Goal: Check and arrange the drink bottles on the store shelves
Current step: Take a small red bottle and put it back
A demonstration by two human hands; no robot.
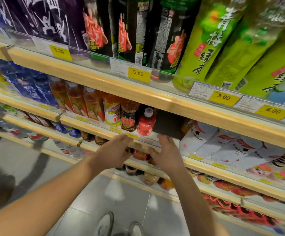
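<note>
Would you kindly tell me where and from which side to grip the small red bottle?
Probably the body of the red bottle, below its white cap, from the right: it stands upright, with an open gap on its right and a black-labelled bottle tight on its left.

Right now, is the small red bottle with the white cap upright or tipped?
Upright. The red bottle stands on its base, white cap on top, parallel to the dark-labelled bottle beside it.
</note>
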